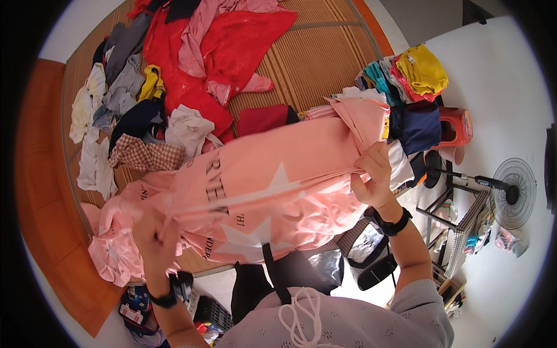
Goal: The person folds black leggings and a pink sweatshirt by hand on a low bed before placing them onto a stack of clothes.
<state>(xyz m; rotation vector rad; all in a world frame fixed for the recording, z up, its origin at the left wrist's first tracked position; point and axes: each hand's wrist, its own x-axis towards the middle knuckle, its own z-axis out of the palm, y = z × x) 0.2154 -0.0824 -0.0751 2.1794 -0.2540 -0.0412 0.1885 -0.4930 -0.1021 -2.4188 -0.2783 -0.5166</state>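
Cloth (272,152), pink with white stars, spreads over the brown mat (325,58). The right hand (373,174) pinches its right end, fingers closed; the left hand (155,236) is too blurry to tell its grip.

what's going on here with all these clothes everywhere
A person is holding a large pink cloth with white stars and dark lettering, its near edge drawn out between both hands. The right hand pinches one end; the left hand, blurred, grips it farther left. Beyond the cloth, a loose red cloth and a rumpled checked garment lie on a striped brown mat. At the right is a folded stack topped by a yellow garment.
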